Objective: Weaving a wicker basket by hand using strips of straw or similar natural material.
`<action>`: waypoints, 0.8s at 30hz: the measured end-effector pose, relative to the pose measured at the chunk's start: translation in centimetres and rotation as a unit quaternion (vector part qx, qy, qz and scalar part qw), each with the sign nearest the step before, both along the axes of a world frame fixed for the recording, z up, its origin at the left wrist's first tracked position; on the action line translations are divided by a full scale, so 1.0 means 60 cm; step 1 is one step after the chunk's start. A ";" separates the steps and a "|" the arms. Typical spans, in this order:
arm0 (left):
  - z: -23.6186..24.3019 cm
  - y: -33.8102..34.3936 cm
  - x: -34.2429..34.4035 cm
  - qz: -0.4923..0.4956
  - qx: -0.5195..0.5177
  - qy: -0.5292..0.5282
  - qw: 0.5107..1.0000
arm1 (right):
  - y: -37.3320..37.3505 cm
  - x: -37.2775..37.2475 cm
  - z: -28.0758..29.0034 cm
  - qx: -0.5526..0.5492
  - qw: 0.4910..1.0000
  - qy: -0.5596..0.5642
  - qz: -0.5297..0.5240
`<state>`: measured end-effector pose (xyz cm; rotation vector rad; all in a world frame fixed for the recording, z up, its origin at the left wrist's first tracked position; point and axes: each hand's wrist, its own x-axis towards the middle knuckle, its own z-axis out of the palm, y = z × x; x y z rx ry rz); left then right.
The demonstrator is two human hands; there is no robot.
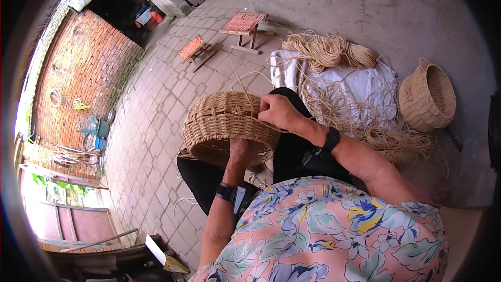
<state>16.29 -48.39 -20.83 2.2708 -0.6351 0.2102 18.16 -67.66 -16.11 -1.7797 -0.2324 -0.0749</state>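
A round basket (222, 105) of tan woven cord rests tilted across my knees, its opening turned toward me. A dark slit runs between two bands of its weave. My left hand (242, 151) reaches in through the opening; the basket wall hides its fingers. On the outer right side of the wall, my right hand (280, 112) is closed in a pinch at the slit, on what looks like a strand of cord. A thin loose strand (254, 73) loops up above the basket near that hand.
To the right, a white sack (360, 94) lies under loose cord, with a thick cord bundle (334, 52) on it. Beside it stands another woven basket (425, 96). Two low stools (245, 23) stand ahead on the paved floor (151, 120). A brick wall (83, 62) rises at left.
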 end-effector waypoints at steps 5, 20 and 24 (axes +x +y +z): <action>0.003 0.002 0.003 -0.044 0.131 -0.144 0.980 | -0.027 -0.078 0.038 -0.160 0.914 -0.368 -0.053; -0.045 0.024 0.016 -0.069 0.137 -0.093 0.984 | -0.027 -0.055 -0.035 -0.087 0.967 -0.239 -0.028; -0.027 0.027 0.010 -0.118 0.171 -0.131 0.969 | -0.027 -0.051 -0.036 -0.194 0.928 -0.317 -0.020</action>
